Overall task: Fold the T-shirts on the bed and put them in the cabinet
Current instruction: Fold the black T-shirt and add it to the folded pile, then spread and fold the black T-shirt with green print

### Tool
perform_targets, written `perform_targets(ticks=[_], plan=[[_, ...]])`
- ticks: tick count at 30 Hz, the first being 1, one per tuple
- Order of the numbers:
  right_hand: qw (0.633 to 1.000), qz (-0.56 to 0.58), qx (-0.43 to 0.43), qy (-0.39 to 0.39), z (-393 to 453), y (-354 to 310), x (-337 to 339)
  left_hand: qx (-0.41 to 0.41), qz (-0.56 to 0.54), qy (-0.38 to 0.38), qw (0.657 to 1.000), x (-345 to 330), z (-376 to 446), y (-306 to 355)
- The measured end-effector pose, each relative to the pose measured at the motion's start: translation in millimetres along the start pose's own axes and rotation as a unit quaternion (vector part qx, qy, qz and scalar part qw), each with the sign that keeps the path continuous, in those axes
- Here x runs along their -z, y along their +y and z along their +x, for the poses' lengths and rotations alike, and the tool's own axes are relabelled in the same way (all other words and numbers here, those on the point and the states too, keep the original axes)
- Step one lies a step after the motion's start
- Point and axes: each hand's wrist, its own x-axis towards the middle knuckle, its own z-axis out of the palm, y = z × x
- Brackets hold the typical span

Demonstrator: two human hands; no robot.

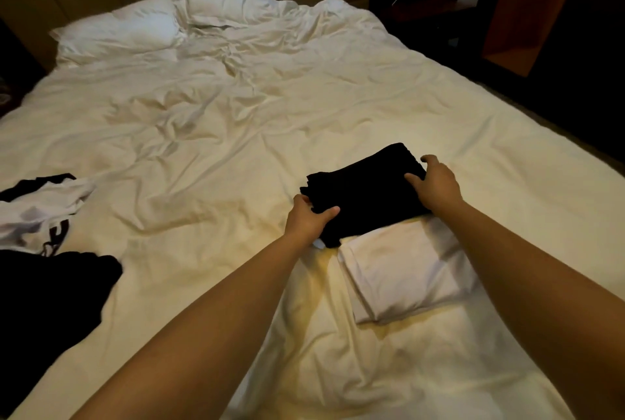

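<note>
Nearest us on the bed lies a folded white shirt. Just beyond, overlapping its far edge, sits our folded black T-shirt, long axis running from near left to far right. Our left hand grips its near-left end; our right hand grips its far-right edge. Unfolded clothes lie far left.
</note>
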Motion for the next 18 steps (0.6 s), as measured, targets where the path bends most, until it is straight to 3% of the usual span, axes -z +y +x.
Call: perform_targets(ticks=[3,6,10,18], plan=[[0.995,-0.081,0.046,0.030,-17,-13,8,-0.015,0.063,0.004,0.998,14,-10,6],[0.986,-0.130,0.106,0.006,-44,-30,10,-0.019,0.119,0.029,0.992,36,-23,9],[0.973,-0.152,0.168,-0.040,-82,-62,6,-0.038,0.183,0.047,0.981,71,-50,15],[0.952,-0.161,0.256,-0.043,-150,-151,2,-0.079,0.280,0.087,0.953,161,-111,8]])
